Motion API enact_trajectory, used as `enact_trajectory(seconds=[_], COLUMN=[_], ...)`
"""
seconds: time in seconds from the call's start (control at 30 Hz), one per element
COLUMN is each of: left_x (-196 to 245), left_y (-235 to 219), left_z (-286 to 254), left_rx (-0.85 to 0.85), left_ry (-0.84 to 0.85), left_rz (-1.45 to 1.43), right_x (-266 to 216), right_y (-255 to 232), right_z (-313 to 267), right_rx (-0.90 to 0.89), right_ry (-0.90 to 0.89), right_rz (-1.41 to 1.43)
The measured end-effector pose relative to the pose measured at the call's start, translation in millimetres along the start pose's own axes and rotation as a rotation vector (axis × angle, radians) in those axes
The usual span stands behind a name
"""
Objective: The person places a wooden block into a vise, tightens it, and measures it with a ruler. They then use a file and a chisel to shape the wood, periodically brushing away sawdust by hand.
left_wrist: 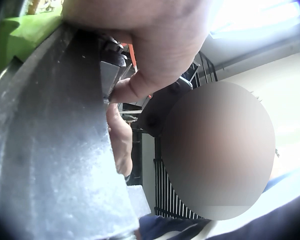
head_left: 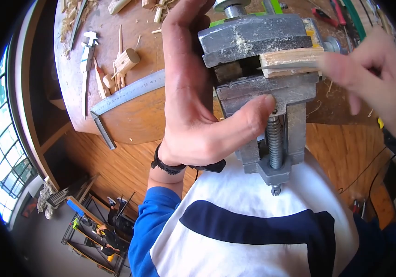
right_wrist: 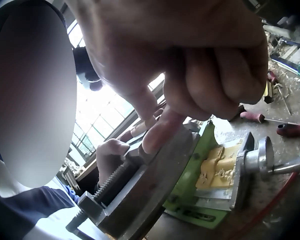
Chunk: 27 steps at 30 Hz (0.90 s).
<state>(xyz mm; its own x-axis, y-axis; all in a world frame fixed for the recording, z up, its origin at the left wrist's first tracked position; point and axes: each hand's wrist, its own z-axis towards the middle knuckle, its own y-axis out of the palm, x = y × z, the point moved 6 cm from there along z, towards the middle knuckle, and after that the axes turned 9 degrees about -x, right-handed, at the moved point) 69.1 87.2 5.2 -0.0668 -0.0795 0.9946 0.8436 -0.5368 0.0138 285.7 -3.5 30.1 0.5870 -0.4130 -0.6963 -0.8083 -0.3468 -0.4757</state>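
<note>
A grey metal vise in the head view clamps a pale piece of wood between its jaws, with sawdust on top. My left hand grips the vise from its left side, thumb on the near jaw above the threaded screw, fingers up along the far side. My right hand, blurred, is at the wood's right end, its fingers curled. It pinches a thin grey strip-like tool that lies along the wood; its handle end is hidden in the hand. The right wrist view shows those curled fingers close over the vise.
On the workbench to the left lie a caliper, a metal square, a carved wooden piece and wood shavings. Red-handled tools lie at the far right. A green bracket stands under the vise.
</note>
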Motion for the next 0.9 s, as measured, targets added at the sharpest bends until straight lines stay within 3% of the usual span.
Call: enact_trajectory(seconds=[0.9], left_x=[-16], left_y=[-23], left_z=[-3], left_rx=[-0.124], left_ry=[0.169], left_rz=[-0.163], right_x=[9], right_y=[-5], right_z=[-2], right_rx=[0.051], right_ry=[0.026], right_rz=[0.022])
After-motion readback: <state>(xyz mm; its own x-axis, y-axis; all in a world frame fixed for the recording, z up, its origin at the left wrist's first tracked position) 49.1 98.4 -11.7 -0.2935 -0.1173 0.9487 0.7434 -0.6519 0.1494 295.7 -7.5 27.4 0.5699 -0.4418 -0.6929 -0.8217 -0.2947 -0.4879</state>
